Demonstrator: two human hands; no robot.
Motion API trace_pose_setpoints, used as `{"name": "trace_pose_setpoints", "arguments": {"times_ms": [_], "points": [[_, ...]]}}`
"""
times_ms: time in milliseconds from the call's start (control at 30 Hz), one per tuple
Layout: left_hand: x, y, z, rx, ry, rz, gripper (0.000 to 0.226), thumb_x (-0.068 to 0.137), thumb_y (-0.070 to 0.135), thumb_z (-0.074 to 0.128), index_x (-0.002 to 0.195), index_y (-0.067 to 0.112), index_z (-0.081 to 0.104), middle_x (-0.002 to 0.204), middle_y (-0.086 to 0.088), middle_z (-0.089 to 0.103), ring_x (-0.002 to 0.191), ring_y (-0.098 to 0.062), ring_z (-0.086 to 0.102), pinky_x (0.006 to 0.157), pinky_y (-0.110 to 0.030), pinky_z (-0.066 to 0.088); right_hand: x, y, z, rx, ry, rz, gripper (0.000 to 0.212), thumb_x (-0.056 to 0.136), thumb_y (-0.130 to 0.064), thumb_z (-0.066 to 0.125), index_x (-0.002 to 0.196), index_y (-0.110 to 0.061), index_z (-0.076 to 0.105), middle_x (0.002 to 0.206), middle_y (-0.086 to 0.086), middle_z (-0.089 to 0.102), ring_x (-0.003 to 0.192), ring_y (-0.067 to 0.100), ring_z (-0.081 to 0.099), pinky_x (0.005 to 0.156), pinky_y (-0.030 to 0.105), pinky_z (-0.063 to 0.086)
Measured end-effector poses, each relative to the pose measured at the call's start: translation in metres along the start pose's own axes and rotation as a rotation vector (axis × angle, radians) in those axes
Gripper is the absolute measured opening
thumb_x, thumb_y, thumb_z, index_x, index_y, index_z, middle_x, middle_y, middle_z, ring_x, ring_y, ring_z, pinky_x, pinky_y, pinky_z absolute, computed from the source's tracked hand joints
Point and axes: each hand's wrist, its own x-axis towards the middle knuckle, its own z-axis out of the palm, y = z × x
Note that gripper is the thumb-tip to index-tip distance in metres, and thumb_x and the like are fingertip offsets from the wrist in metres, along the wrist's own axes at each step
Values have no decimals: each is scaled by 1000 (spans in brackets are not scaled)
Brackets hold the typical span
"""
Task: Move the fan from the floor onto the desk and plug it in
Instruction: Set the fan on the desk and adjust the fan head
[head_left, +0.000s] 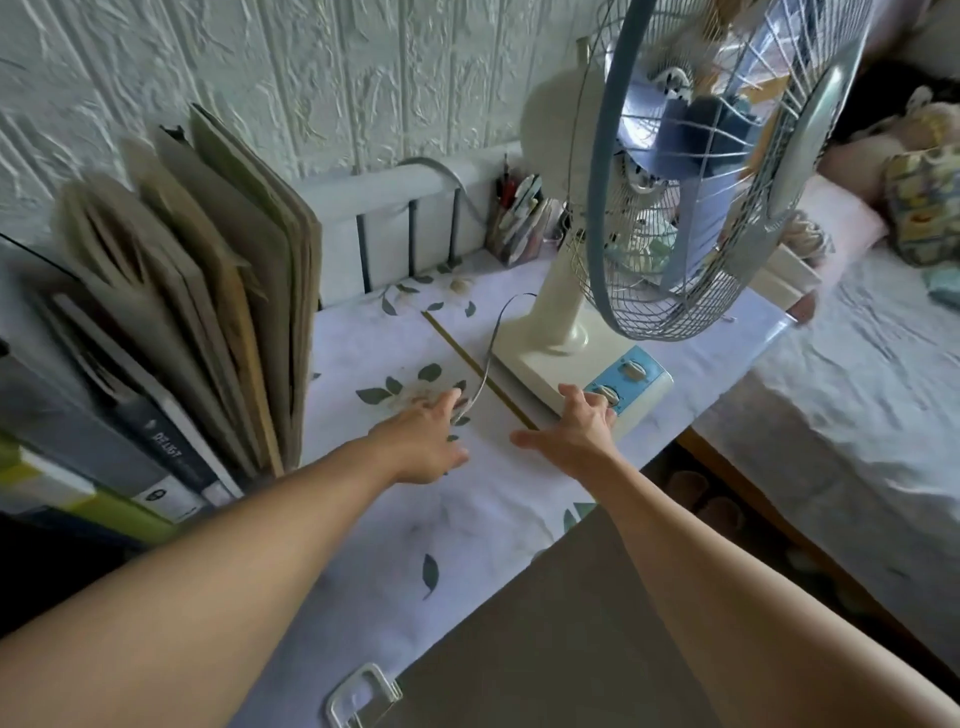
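Note:
A cream table fan (558, 322) with a blue-rimmed wire cage and a blue control panel stands upright on the desk (395, 499), which has a pale leaf-patterned cover. Its grey cord (496, 332) loops from the back of the base toward the left. My left hand (428, 441) reaches onto the desk with its fingertips closed on the cord's lower end. My right hand (574, 431) rests on the front corner of the fan's base, fingers touching the lower knob. The plug is not visible.
Folders and cardboard sheets (208, 291) lean upright at the desk's left. A pen holder (519, 223) stands at the back by the metal bed rail. A bed (857, 395) with plush toys lies on the right. A clear clip (363, 696) sits at the desk's near edge.

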Motion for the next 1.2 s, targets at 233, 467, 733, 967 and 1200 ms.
{"name": "trace_pose_setpoints", "arguments": {"times_ms": [233, 467, 733, 967, 1200], "points": [[10, -2, -5, -18, 20, 13, 89, 82, 60, 50, 149, 21, 7, 156, -13, 17, 144, -29, 17, 113, -44, 25, 1, 1, -4, -12, 65, 54, 92, 66, -41, 78, 141, -15, 31, 138, 13, 32, 128, 31, 26, 109, 41, 30], [46, 8, -5, -35, 125, 159, 81, 84, 47, 55, 148, 26, 10, 156, -11, 17, 142, -29, 23, 112, -45, 28, 8, 3, 2, 8, 151, 67, 94, 64, -39, 78, 142, -17, 29, 138, 11, 32, 128, 29, 24, 108, 39, 30], [116, 37, 3, -102, 294, 334, 65, 91, 33, 47, 147, 20, 19, 155, -5, 24, 141, -23, 25, 115, -39, 25, 46, 23, 20, -143, 238, 90, 94, 65, -23, 72, 144, -31, 23, 155, 7, 6, 141, 33, 2, 117, 50, 14], [175, 41, 2, -115, 298, 201, 52, 90, 47, 42, 138, 30, 33, 141, -6, 42, 127, -31, 43, 104, -46, 39, 73, 41, 27, -192, 273, 44, 83, 73, -2, 59, 138, -45, 31, 158, -5, 2, 145, 27, -7, 108, 68, 8], [187, 55, 4, -53, 344, 62, 64, 82, 55, 53, 130, 16, 38, 130, -16, 44, 119, -36, 44, 91, -39, 41, 76, 57, 11, -237, 205, -41, 81, 78, -10, 63, 140, -47, 26, 156, -12, 8, 145, 23, -3, 104, 64, 28]]}}
